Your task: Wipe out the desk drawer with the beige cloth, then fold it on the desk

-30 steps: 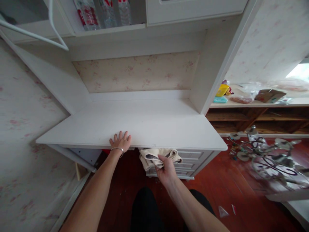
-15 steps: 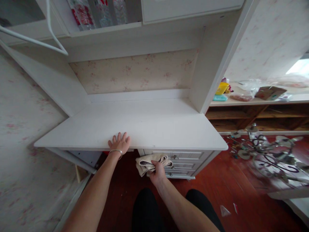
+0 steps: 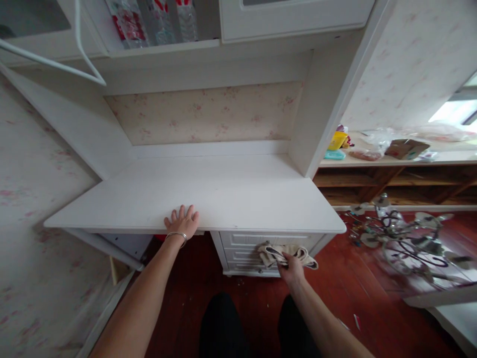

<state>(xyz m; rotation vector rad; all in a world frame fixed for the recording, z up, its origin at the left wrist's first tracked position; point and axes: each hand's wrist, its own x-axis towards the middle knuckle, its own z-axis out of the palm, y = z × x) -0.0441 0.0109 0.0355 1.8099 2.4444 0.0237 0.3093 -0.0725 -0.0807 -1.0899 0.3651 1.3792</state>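
Observation:
My left hand (image 3: 182, 223) lies flat on the front edge of the white desk (image 3: 238, 194), fingers spread, a bracelet round the wrist. Folded and beige with dark edges, a cloth (image 3: 274, 254) is gripped in my right hand (image 3: 292, 268). That hand is below the desktop, in front of the white drawers (image 3: 238, 240) on the desk's right side. The cloth covers part of the drawer fronts; whether it touches them I cannot tell.
Above the desk, a hutch shelf (image 3: 201, 44) holds plastic-wrapped bottles (image 3: 186, 22). A white rod (image 3: 80, 44) juts in at upper left. On the red floor at right lies a chandelier (image 3: 406, 233), near a low shelf unit (image 3: 387, 161) bearing a cardboard box (image 3: 406, 148).
My right hand has carried the cloth to the right across the drawer fronts. My left hand stays on the desk edge. The view has shifted slightly.

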